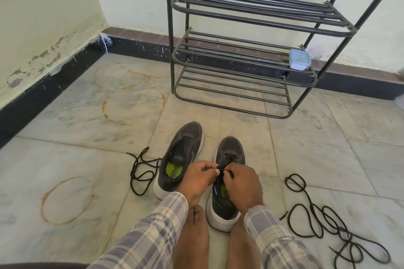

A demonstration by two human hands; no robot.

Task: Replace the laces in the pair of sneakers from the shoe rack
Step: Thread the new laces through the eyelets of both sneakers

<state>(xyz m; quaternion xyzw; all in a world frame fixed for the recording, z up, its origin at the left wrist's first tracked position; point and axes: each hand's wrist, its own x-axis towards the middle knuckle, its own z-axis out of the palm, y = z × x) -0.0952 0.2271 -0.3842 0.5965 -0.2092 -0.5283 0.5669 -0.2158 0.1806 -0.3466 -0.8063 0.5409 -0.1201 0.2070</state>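
Observation:
Two dark grey sneakers with white soles stand on the floor in front of me. The left sneaker [183, 155] has no lace in it and shows a green insole. The right sneaker [230, 150] has a black lace [229, 157] threaded through its eyelets. My left hand [196, 179] and my right hand [242, 183] meet over the right sneaker's tongue, and each pinches a part of that lace between thumb and fingers. A loose black lace [142, 170] lies left of the left sneaker. More loose black lace [323, 218] lies tangled on the floor at the right.
A black metal shoe rack [247, 54] stands against the far wall, with a small blue-lidded plastic box [299, 59] on a shelf. My bare feet [193, 236] rest on the tiled floor below my hands. Walls meet in a corner at the left.

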